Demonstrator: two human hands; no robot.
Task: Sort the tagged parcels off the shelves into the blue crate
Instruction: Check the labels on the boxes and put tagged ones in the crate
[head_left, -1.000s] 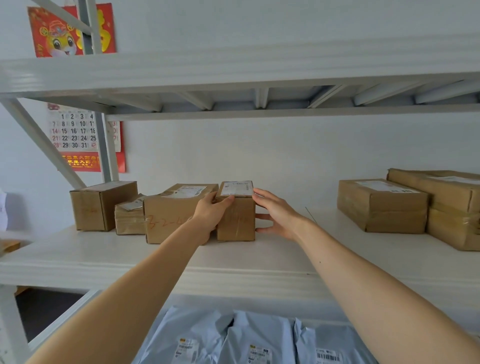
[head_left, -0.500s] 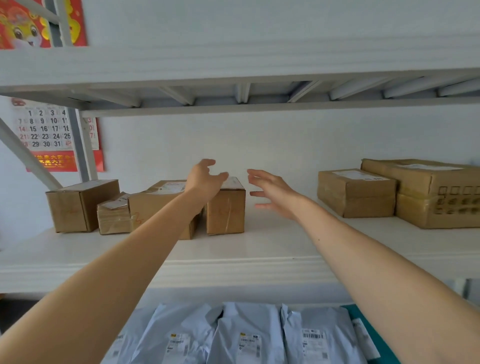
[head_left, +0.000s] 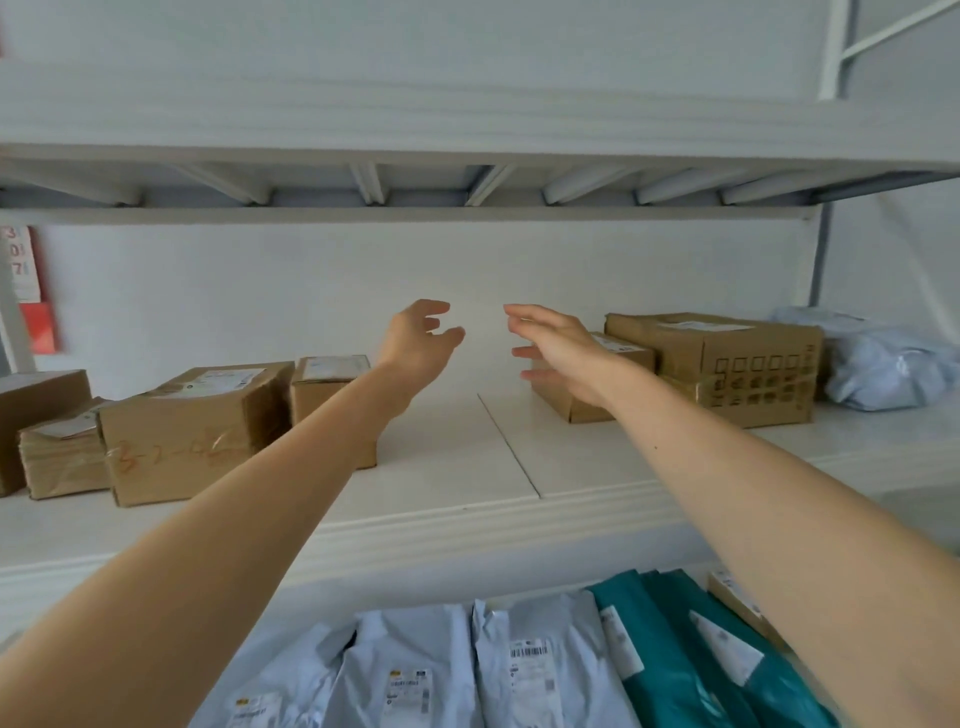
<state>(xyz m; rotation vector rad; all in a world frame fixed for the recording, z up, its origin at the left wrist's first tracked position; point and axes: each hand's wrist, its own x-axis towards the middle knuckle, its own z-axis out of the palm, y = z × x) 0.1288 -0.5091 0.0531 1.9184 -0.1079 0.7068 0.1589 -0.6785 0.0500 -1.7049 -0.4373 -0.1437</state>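
Both my hands hover empty above the middle white shelf. My left hand is open, to the right of a small labelled carton and apart from it. My right hand is open with fingers spread, in front of a flat labelled carton. A larger carton with a printed grid stands behind that one on the right. On the left stands a taped carton with red writing. The blue crate is not in view.
More cartons sit at the far left of the shelf, and a pale blue mailer bag lies at its right end. Below, pale blue mailers and teal mailers lie side by side. Another shelf hangs close overhead.
Both hands have let go of the small carton, risen off it and swung right toward the cartons on the right. The view has shifted right with them.
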